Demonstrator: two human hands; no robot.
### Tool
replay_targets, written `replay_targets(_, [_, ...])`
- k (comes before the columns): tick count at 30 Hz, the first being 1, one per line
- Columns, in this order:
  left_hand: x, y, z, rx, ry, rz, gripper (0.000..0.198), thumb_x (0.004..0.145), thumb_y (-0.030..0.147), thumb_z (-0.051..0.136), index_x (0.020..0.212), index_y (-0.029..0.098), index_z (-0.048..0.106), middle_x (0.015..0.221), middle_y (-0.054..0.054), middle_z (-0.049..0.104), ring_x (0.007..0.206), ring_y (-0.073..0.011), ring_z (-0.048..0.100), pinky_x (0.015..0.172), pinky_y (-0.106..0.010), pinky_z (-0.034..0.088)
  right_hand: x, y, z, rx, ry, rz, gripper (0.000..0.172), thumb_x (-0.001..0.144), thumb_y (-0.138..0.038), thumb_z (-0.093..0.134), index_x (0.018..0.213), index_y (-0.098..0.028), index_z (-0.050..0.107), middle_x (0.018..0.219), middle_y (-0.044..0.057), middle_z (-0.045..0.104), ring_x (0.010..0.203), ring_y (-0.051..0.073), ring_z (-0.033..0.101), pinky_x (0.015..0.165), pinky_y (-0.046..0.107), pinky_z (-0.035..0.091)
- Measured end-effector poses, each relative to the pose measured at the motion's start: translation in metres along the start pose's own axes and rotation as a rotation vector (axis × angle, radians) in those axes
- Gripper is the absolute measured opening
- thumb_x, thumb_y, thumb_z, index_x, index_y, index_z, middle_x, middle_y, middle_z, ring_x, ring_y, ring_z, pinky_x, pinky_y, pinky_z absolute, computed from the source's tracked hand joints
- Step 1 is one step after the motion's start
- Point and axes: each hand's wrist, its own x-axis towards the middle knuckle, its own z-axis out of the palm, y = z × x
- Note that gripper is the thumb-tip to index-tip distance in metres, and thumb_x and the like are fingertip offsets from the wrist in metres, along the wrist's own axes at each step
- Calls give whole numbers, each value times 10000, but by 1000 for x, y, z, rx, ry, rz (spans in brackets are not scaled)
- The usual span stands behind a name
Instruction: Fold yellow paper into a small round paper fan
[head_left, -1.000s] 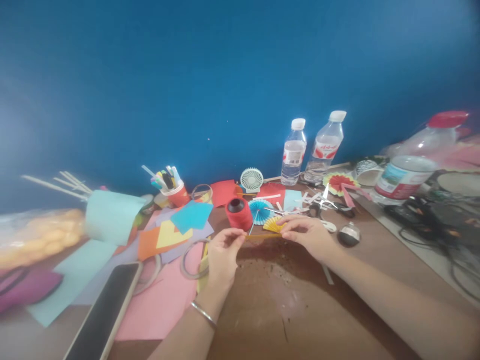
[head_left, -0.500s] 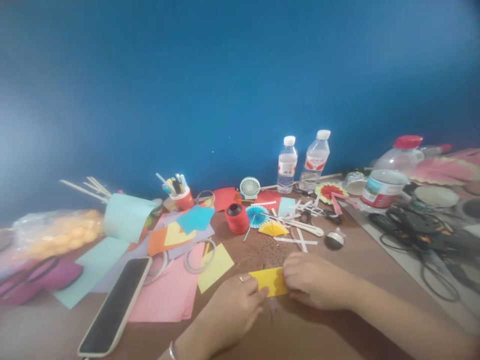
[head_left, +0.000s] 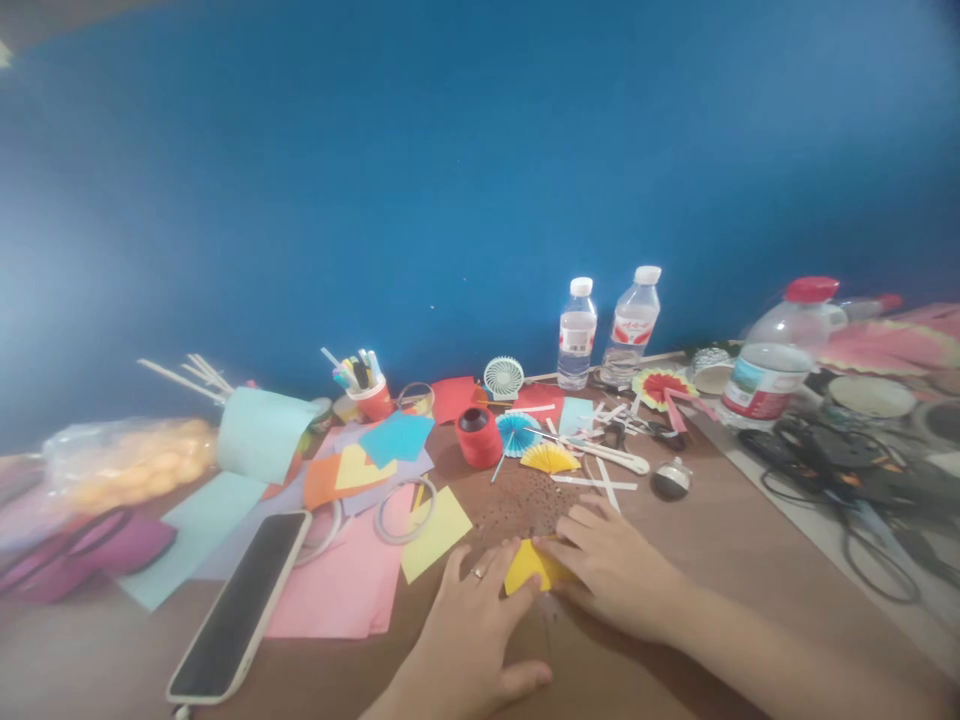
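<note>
A small piece of yellow paper (head_left: 529, 568) lies on the brown table between my two hands, its right part covered. My left hand (head_left: 480, 625) rests at its left side, fingers stretched out and apart, one fingertip on the paper's lower edge. From the other side my right hand (head_left: 611, 565) presses down on the paper, its fingers spread and fairly flat. Just beyond the hands are a folded yellow paper fan (head_left: 550, 458), a blue pleated paper rosette (head_left: 517, 434) and a red spool of thread (head_left: 480, 440).
On the left lie a phone (head_left: 240, 605), pink paper sheets (head_left: 337, 595) and rings of tape (head_left: 405, 510). A utility knife (head_left: 611, 455), white paper strips (head_left: 596, 482) and water bottles (head_left: 576, 335) are farther back. Black cables (head_left: 832, 480) lie at right.
My left hand has opened from a closed hold on the yellow paper, and its fingers now spread. My right fingers have straightened over the paper. The view has shifted slightly.
</note>
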Motion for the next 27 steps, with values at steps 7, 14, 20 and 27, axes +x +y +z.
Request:
replay_targets(7, [-1,2,-8,-21,3,-21,625,666,678,397,1179,323,436,1339,-82,345,1156,-297,361,946,-527,172,-15,24,-10,-15,56,125,170,812,-288,482,854,-291,647,701,11,557,774,178,456,778,372,256])
replay_targets(14, [7,11,-9,-8,16,-10,633,652,686,400,1137,284,461,1317,-76,380,1140,-310,370,945,-540,146,10,6,10,-15,39,60,125,787,-170,503,804,-187,626,749,23,562,730,146,482,630,259,326])
replay_targets(20, [-2,10,-5,6,51,-74,683,689,683,344,1232,269,368,1330,-76,367,1146,-284,379,967,-530,131,6,11,21,13,26,113,207,831,-284,471,753,-214,650,678,12,548,648,125,496,573,240,327])
replay_targets(27, [-3,12,-5,3,98,-125,766,675,701,343,1260,206,346,1260,-78,442,1130,-272,372,988,-467,157,0,20,4,47,-53,210,217,788,-293,507,656,-214,660,688,13,582,701,150,528,620,256,340])
